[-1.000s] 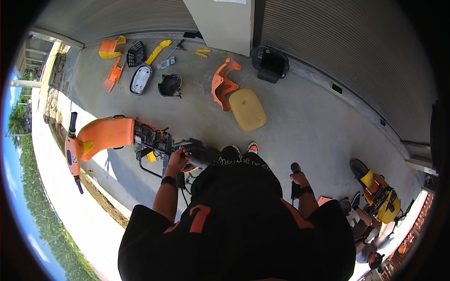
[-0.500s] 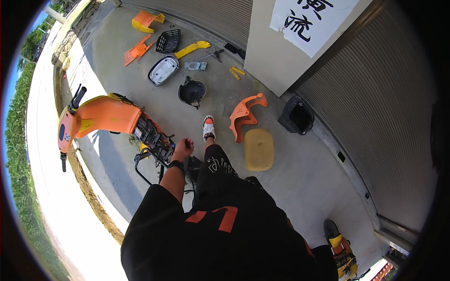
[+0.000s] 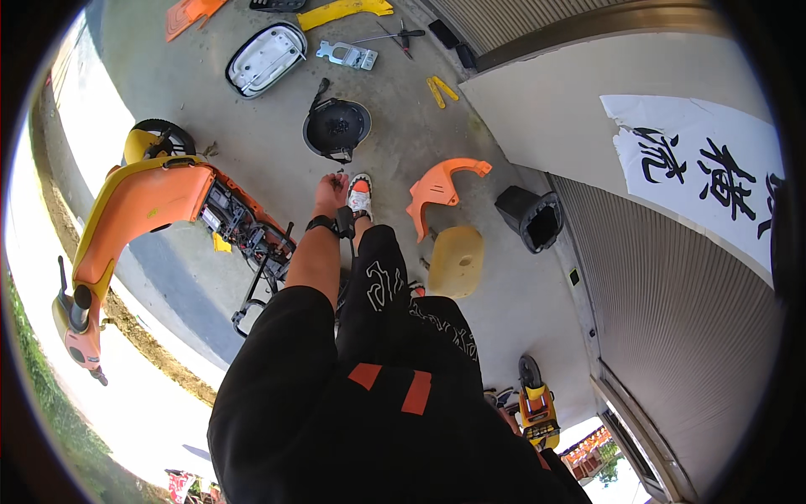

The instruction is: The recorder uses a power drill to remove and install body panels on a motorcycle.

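My left hand [image 3: 331, 191] reaches forward with its fingers curled in, beside my shoe and just short of an upturned black helmet-like bowl [image 3: 336, 126]. Whatever the fingers hold, if anything, is too small to make out. Small dark bits lie in the bottom of the bowl, and a strap hangs off its rim. A black band with a small box [image 3: 345, 223] sits on my left wrist. To the left stands an orange and yellow scooter [image 3: 138, 206], its seat off and its wiring and frame [image 3: 252, 235] exposed. My right hand does not show.
Ahead on the concrete lie a white-lined seat [image 3: 267, 59], a grey metal bracket [image 3: 348, 55], screwdriver [image 3: 390, 36] and yellow strips [image 3: 441, 91]. An orange cowl [image 3: 441, 189], tan stool [image 3: 456, 262] and black bin [image 3: 531, 220] stand right, near the shutter [image 3: 672, 336]. Another scooter [image 3: 537, 412] is behind.
My left hand has moved forward, away from the exposed scooter frame to near the black bowl. My view has turned and come lower, so the bowl and floor parts look larger.
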### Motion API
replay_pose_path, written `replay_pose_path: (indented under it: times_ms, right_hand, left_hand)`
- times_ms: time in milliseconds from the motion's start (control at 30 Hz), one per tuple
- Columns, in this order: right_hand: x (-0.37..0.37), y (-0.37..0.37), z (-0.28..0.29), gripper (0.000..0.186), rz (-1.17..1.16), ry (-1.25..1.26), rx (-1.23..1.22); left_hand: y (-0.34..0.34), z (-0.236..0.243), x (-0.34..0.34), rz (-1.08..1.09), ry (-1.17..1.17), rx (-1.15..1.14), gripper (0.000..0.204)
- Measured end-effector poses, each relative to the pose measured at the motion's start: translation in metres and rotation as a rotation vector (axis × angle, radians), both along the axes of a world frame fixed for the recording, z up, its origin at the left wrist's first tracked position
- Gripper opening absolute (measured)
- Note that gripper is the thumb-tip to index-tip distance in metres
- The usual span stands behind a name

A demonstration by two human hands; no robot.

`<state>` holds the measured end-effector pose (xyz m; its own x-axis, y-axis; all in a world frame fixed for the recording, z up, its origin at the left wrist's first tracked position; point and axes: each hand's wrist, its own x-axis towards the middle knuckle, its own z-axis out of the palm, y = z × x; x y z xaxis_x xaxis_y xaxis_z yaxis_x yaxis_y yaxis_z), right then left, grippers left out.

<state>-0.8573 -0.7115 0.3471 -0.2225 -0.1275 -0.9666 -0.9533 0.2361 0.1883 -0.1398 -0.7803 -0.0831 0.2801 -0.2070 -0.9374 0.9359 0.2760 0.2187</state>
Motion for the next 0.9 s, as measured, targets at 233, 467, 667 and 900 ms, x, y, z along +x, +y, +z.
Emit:
replay_pose_path:
  times_ms: [233, 467, 667, 900]
  right_hand:
    - [0.043, -0.037, -0.043, 0.035, 0.235, -0.127, 0.077]
    - [0.165, -0.155, -0.014, 0.031, -0.169, -0.387, -0.044]
    - [0.272, -0.274, -0.066, 0.029, -0.625, -0.122, 0.029]
    - [0.435, -0.417, -0.148, 0.027, 0.631, -0.271, 0.010]
  left_hand:
    - [-0.019, 0.036, 0.044, -0.177, 0.040, 0.067, 0.046]
    - [0.046, 0.099, 0.054, -0.296, 0.066, 0.070, 0.038]
    - [0.156, 0.167, 0.026, -0.646, -0.065, 0.252, 0.042]
    - [0.262, 0.213, -0.063, -0.665, -0.584, 0.636, 0.044]
